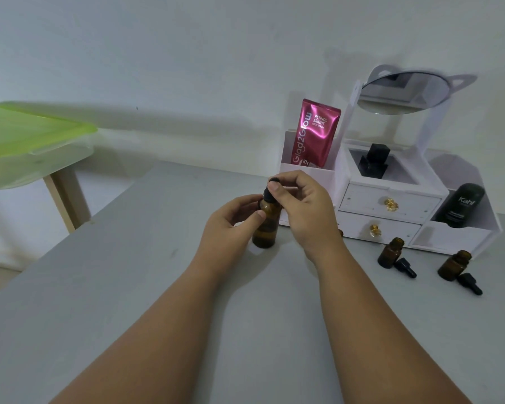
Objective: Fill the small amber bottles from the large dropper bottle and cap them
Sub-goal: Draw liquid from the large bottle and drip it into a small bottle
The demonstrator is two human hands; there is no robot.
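Both hands grip large dropper bottle: left hand body, right hand cap.

small bottles right of large bottle

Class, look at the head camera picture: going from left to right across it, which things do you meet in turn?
Green-lidded container → left hand → large amber dropper bottle → right hand → small amber bottle → second small amber bottle → black Kahf bottle.
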